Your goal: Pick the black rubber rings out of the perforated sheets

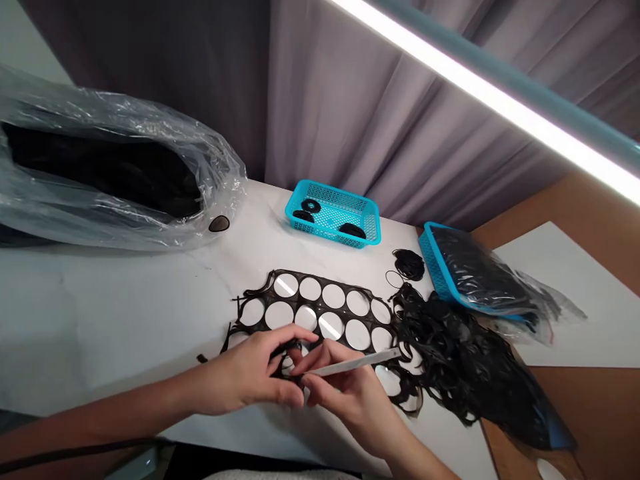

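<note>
My right hand [347,383] grips a slim silver tweezers-like tool [357,362], its wide end pointing right and its tip hidden among my fingers. Close against it, my left hand [255,370] is curled around a small black piece [286,347], mostly covered by the fingers. Both hands are over a black sheet with rows of round cut-outs [320,300], spread on the white table [135,320]. White table surface shows through its holes. Thin black strands stick out along the sheet's left edge.
A blue basket [333,187] holds several black discs. Beside a pile of black scraps [460,353] at right, another blue basket [435,260] carries a bagged black bundle [475,267]. Black rings [409,265] lie nearby. A large clear bag [215,153] covers the left back.
</note>
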Demonstrator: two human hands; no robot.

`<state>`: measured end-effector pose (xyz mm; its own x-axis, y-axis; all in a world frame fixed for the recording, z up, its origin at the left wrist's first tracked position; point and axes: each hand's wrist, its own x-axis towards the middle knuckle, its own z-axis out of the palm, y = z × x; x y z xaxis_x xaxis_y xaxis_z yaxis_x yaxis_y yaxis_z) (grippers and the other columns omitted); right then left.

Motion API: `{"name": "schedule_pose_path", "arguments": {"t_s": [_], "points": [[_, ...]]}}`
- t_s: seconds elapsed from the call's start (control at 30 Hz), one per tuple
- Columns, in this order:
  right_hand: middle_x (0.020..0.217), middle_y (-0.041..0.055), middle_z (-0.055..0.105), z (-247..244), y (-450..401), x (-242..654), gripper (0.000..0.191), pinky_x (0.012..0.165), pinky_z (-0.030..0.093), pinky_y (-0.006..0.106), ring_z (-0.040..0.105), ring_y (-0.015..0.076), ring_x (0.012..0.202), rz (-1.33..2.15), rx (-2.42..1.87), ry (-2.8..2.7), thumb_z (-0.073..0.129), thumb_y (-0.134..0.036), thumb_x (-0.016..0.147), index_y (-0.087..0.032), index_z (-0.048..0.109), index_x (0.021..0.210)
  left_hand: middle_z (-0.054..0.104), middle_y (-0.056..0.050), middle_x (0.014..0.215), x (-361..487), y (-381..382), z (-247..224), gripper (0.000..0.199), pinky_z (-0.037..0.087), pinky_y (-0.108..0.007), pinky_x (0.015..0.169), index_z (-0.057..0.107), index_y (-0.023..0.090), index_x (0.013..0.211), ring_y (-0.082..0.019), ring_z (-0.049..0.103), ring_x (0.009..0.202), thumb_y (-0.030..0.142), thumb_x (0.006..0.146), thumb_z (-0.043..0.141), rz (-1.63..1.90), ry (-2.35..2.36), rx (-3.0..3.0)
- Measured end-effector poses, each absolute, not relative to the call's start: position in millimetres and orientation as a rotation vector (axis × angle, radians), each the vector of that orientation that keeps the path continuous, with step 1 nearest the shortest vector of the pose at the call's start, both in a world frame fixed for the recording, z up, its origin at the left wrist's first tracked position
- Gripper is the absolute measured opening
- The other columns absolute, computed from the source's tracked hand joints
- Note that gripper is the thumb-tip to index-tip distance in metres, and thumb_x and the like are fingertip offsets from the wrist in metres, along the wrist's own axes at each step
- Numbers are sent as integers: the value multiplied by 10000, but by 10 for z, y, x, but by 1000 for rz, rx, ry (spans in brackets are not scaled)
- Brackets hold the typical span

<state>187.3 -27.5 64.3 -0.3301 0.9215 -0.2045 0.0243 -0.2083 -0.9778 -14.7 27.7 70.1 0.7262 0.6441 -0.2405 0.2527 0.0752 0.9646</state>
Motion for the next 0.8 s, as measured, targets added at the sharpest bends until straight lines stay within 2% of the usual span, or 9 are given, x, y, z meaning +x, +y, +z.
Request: {"name": "schedule_pose_path", "arguments": {"t_s": [0.1, 0.23, 0.3, 0.37, 0.47, 0.53, 0.63, 0.7, 0.8], "points": [[1006, 55, 710, 548, -204, 1998, 132, 760, 555, 321, 690, 211, 885, 1482, -1218, -1338, 639, -338, 919, -227, 639, 846, 671, 16, 895, -84, 314, 719, 382, 467, -220, 623, 591, 270, 1261, -149, 628, 766, 319, 883, 610, 320, 853, 1539], [1226, 89, 664, 317, -154, 2193, 201, 880, 520, 372, 661, 255, 1066, 1303, -1341, -1537, 594, -282, 935, -215, 555, 750, 662, 16, 828, -332, 561, 831, 398, 500, -239, 646, 568, 256, 1317, -162, 651, 737, 324, 927, 532, 388, 1075, 1636], [1243, 92, 650, 200, -150, 2214, 177, 894, 507, 381, 625, 273, 1149, 1281, -1351, -1647, 583, -258, 934, -218, 557, 764, 690, 12, 860, -531, 749, 919, 426, 517, -251, 706, 554, 286, 1362, -177, 672, 799, 307, 939, 507, 345, 1118, 1819], [1188, 87, 659, 122, -147, 2181, 163, 903, 503, 379, 598, 276, 1197, 1288, -1310, -1692, 581, -232, 927, -223, 544, 769, 714, 9, 865, -717, 958, 1015, 438, 507, -244, 690, 595, 327, 1343, -189, 665, 812, 287, 913, 527, 273, 1171, 2111], [1097, 78, 666, 124, -124, 2119, 184, 854, 519, 359, 654, 249, 1078, 1301, -1243, -1649, 574, -212, 921, -222, 508, 750, 684, -2, 740, -867, 1275, 1176, 436, 477, -239, 637, 680, 337, 1263, -199, 629, 751, 267, 855, 542, 80, 1247, 2527], [1082, 79, 669, 206, -104, 2157, 198, 848, 522, 357, 674, 235, 1008, 1293, -1234, -1566, 574, -239, 929, -218, 509, 743, 622, -4, 680, -843, 1471, 1313, 448, 476, -265, 680, 706, 265, 1240, -210, 620, 801, 272, 851, 484, -26, 1359, 2701], [1080, 87, 683, 389, -110, 2437, 237, 875, 520, 359, 672, 238, 1000, 1230, -1274, -1358, 600, -340, 932, -210, 551, 740, 578, 5, 725, -664, 1737, 1572, 552, 457, -438, 851, 613, 125, 1347, -246, 596, 981, 240, 912, 292, -125, 1542, 2772], [1097, 90, 688, 492, -155, 2779, 281, 872, 515, 343, 661, 232, 993, 1078, -1358, -1195, 632, -403, 915, -203, 581, 724, 612, 7, 748, -521, 1913, 1727, 540, 451, -456, 879, 552, 175, 1413, -241, 597, 979, 237, 910, 369, -263, 1594, 2636], [1088, 68, 696, 547, -286, 3430, 279, 848, 492, 312, 641, 206, 948, 707, -1560, -947, 715, -441, 842, -199, 620, 739, 686, 13, 801, -375, 2184, 1781, 629, 481, -291, 738, 532, 339, 1423, -183, 605, 720, 196, 813, 587, -381, 1470, 2408]]}}
